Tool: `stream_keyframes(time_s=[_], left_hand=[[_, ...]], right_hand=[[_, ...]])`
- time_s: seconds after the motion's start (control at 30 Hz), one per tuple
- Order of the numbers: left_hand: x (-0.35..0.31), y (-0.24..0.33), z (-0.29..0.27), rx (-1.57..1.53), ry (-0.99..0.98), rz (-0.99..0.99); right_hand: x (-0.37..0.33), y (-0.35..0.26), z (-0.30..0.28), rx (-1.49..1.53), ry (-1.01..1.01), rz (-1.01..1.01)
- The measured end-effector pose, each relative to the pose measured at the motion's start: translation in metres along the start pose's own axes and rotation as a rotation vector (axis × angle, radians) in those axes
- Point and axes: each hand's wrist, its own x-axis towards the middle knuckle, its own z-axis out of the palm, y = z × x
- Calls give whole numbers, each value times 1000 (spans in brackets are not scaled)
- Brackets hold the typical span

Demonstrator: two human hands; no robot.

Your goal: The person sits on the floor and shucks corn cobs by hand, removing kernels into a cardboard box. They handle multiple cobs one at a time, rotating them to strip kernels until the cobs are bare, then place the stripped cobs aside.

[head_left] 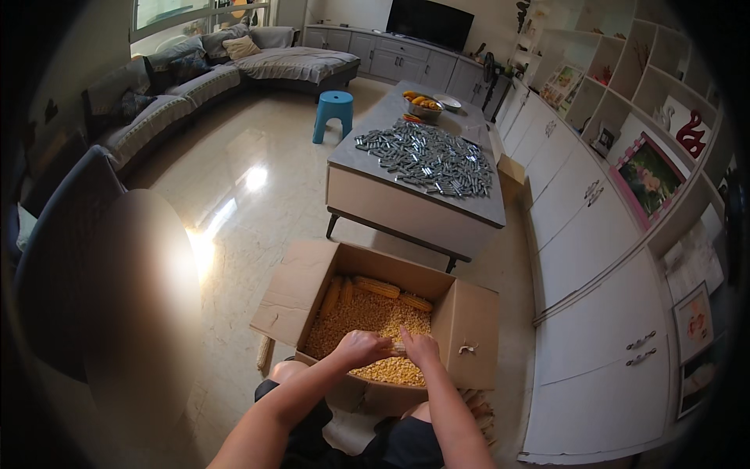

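Observation:
Over a cardboard box (474, 320), my left hand (364, 349) is closed around one end of a corn cob (398, 349). My right hand (420, 349) grips the other end, its fingers pressed against the cob and partly hiding it. Where it shows between my hands, the cob looks pale. Loose yellow corn kernels (363, 316) cover the inside of the box below. Several whole ears of corn (376, 287) lie on the kernels along the far and left walls of the box.
A pale bare cob (264, 352) lies on the floor left of the box; more cobs (480, 413) lie at its right. Beyond stands a table (406, 195) with many small grey cylinders (430, 156) and a bowl (422, 108). A blue stool (333, 116) and white cabinets (586, 234) flank it.

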Motion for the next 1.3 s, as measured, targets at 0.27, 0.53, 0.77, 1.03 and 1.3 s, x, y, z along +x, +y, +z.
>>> stream_keyframes(time_s=[0.27,0.53,0.77,1.03,1.3], left_hand=[[4,-6,23,-32,2,-187],[8,-19,24,-153,-40,-377],[8,-47,30,-438,-257,-655],[9,-95,44,-939,310,-1000],[11,-84,30,-799,524,-1054]], right_hand=[[-7,-8,11,-151,464,-120],[-14,-24,8,-204,609,-156],[-14,-30,13,-229,585,-226],[-2,0,22,8,308,50],[14,20,27,1433,-462,394]])
